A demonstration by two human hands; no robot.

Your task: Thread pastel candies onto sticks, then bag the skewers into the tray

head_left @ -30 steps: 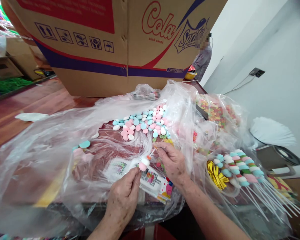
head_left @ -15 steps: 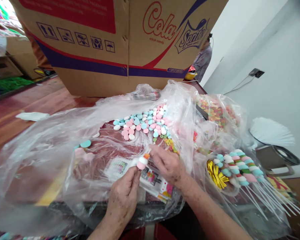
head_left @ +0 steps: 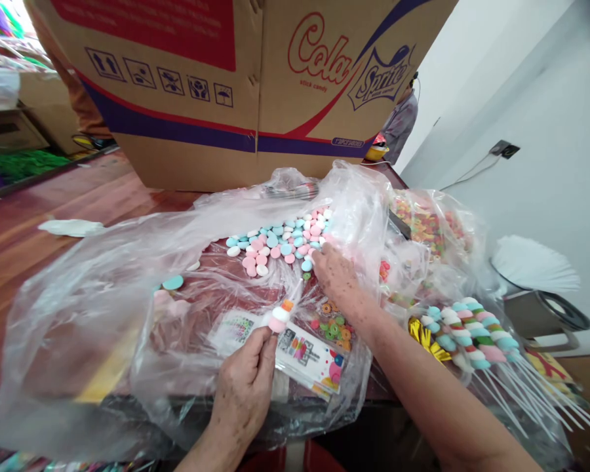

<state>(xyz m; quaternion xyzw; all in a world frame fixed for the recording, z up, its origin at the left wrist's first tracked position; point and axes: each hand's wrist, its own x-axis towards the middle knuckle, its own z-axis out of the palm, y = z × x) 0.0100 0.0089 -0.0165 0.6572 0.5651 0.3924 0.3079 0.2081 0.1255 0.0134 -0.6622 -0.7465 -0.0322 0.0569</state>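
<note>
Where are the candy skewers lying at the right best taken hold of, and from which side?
Probably by their bare white sticks, coming from the near right: the candy skewers lie with the sticks fanned toward that side, while the stacked candies crowd the other end and might be squashed.

Pink, white and orange band my candy stick; pink, blue and white mottle the sweets.

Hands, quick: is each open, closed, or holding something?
Left hand: closed, holding a stick of pink, white and orange candies.
Right hand: at the candy pile; grip cannot be told.
</note>
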